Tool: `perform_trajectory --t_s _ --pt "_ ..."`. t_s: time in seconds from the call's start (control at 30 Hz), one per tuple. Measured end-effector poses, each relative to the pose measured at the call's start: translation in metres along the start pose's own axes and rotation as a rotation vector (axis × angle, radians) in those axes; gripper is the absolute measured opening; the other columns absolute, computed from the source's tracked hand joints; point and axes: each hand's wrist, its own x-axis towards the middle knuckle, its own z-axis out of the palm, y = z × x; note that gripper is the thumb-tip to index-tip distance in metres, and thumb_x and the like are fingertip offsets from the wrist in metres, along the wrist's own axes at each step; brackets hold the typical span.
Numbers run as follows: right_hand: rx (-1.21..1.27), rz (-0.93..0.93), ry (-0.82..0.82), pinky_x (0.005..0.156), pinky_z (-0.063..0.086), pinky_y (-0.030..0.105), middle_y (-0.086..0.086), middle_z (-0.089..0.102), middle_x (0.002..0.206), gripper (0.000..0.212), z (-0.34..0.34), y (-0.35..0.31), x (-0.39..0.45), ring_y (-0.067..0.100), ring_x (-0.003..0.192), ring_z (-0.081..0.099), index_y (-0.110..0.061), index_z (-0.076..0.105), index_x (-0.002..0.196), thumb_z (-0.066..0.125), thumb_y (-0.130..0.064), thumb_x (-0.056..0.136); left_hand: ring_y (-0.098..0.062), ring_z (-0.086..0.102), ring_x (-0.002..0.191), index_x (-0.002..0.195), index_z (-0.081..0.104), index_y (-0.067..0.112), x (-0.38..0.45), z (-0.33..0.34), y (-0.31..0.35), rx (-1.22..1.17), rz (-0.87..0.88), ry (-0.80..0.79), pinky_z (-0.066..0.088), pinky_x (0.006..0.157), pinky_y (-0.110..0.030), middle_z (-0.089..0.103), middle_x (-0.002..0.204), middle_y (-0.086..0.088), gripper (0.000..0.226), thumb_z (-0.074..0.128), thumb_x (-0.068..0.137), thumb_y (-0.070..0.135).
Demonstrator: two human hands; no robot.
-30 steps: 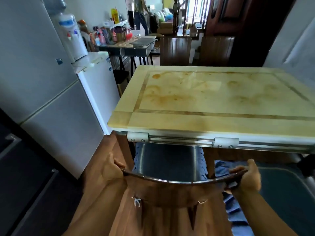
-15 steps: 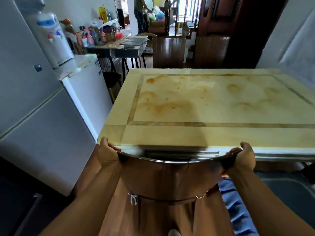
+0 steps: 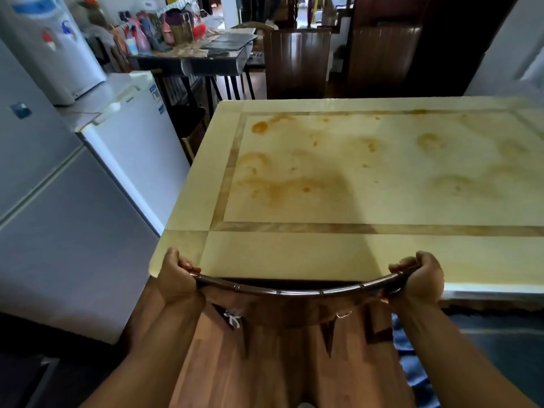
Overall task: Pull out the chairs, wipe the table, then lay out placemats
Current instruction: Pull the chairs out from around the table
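Observation:
A cream stone-topped table (image 3: 368,254) with brown inlay lines and orange-brown stains fills the middle and right. Right below me, a dark brown wooden chair (image 3: 294,307) stands with its curved top rail against the table's near edge, its seat hidden under the table. My left hand (image 3: 176,278) grips the rail's left end and my right hand (image 3: 418,278) grips its right end. Two more dark wooden chairs (image 3: 297,63) stand at the table's far side.
A tall grey fridge (image 3: 59,231) and a small white fridge (image 3: 138,136) stand close on the left, with a water dispenser (image 3: 50,45) on top. A cluttered side table (image 3: 191,51) is beyond. A blue rug (image 3: 418,372) lies on the wooden floor at right.
The chair has gone from pulled back, with its seat showing, to pushed in against the table edge. Both hands kept their grip on the top rail. My view moved closer over the table.

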Motion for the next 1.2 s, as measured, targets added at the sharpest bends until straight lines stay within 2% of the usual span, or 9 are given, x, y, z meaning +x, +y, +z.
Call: perform_trajectory --t_s 0.2,0.4,0.5,0.57,0.63,0.7,0.77,0.87,1.2 --pt "-0.116 0.016 0.006 0.052 0.035 0.026 0.003 0.056 0.050 0.039 -0.004 0.002 -0.002 0.024 0.050 0.047 -0.013 0.047 0.050 0.038 -0.025 0.086 -0.013 0.049 0.052 0.052 0.040 0.014 0.002 -0.010 0.003 0.212 -0.011 -0.009 0.040 0.072 -0.033 0.054 0.045 0.002 0.038 0.037 0.090 0.017" --pt "-0.345 -0.084 -0.100 0.067 0.042 0.030 -0.002 0.059 0.076 0.035 -0.009 -0.008 -0.015 0.022 0.083 0.051 -0.019 0.058 0.070 0.032 -0.024 0.094 -0.026 0.053 0.098 0.116 0.053 0.006 -0.037 -0.016 0.020 0.552 0.074 -0.011 0.041 0.082 -0.034 0.055 0.114 -0.012 0.034 0.050 0.089 0.027" --pt "-0.520 -0.265 -0.182 0.092 0.038 0.035 0.014 0.056 0.117 0.030 -0.016 -0.009 -0.039 0.029 0.113 0.048 -0.009 0.055 0.117 0.040 -0.028 0.099 -0.034 0.045 0.119 0.126 0.047 0.013 -0.065 -0.019 0.023 0.740 0.203 -0.072 0.039 0.101 -0.047 0.039 0.137 -0.016 0.048 0.058 0.085 0.034" --pt "-0.537 -0.377 -0.229 0.112 0.027 0.036 0.014 0.036 0.148 0.060 -0.029 -0.011 -0.065 0.026 0.136 0.034 -0.005 0.030 0.145 0.050 -0.033 0.095 -0.034 0.039 0.125 0.125 0.049 0.014 -0.095 -0.020 0.029 0.715 0.286 -0.096 0.034 0.106 -0.046 0.035 0.141 -0.016 0.046 0.060 0.085 0.031" --pt "-0.510 -0.455 -0.273 0.104 0.036 0.030 0.011 0.045 0.139 0.069 -0.039 -0.011 -0.090 0.022 0.125 0.046 -0.007 0.033 0.143 0.056 -0.041 0.087 -0.031 0.040 0.124 0.119 0.054 0.014 -0.127 -0.020 0.035 0.643 0.329 -0.183 0.034 0.102 -0.042 0.039 0.136 -0.014 0.035 0.059 0.087 0.026" --pt "-0.464 -0.481 -0.291 0.079 0.043 0.015 0.001 0.059 0.107 0.046 -0.058 -0.018 -0.115 0.009 0.091 0.057 -0.011 0.050 0.126 0.058 -0.038 0.089 -0.026 0.051 0.111 0.110 0.057 0.017 -0.167 -0.022 0.037 0.525 0.293 -0.382 0.043 0.090 -0.037 0.051 0.120 -0.010 0.022 0.054 0.090 0.027" --pt "-0.431 -0.482 -0.321 0.068 0.045 0.019 -0.002 0.062 0.082 0.019 -0.074 -0.024 -0.135 0.007 0.070 0.057 -0.015 0.059 0.100 0.054 -0.032 0.094 -0.019 0.057 0.092 0.100 0.058 0.020 -0.202 -0.027 0.038 0.405 0.209 -0.544 0.046 0.071 -0.027 0.061 0.096 -0.002 0.012 0.051 0.093 0.026" --pt "-0.395 -0.475 -0.373 0.055 0.046 0.017 -0.001 0.061 0.062 0.024 -0.103 -0.039 -0.158 0.002 0.051 0.055 -0.016 0.058 0.079 0.050 -0.030 0.096 -0.013 0.057 0.075 0.086 0.059 0.019 -0.251 -0.036 0.035 0.328 0.140 -0.672 0.046 0.069 -0.026 0.062 0.080 0.001 0.015 0.049 0.095 0.025" --pt "-0.348 -0.414 -0.550 0.069 0.052 0.030 -0.001 0.060 0.064 0.024 -0.212 -0.098 -0.143 0.008 0.061 0.057 -0.018 0.060 0.084 0.045 -0.029 0.099 -0.015 0.057 0.070 0.085 0.060 0.017 -0.381 -0.027 0.005 0.265 0.124 -0.769 0.049 0.069 -0.028 0.060 0.075 -0.004 0.020 0.045 0.097 0.023"
